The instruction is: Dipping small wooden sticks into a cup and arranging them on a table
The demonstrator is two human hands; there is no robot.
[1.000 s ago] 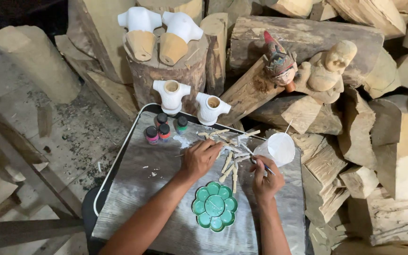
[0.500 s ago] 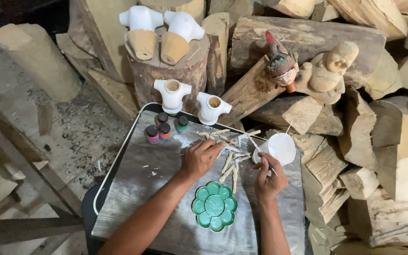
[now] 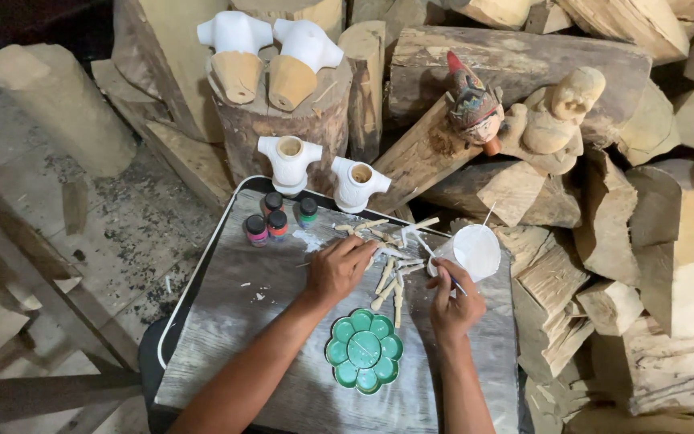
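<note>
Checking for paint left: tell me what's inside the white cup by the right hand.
The white cup tilts its mouth to the camera; its inside looks plain white, and a thin stick rises from the rim. The right hand hides its lower edge.

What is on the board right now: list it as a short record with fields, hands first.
left hand: rests on the pile of small wooden sticks
right hand: holds a thin brush beside the white cup
palette: green flower-shaped dish, between the two forearms
paint pots: four small ones at the far left of the board
beyond the board: two white-painted torso carvings in front of stacked logs
</note>
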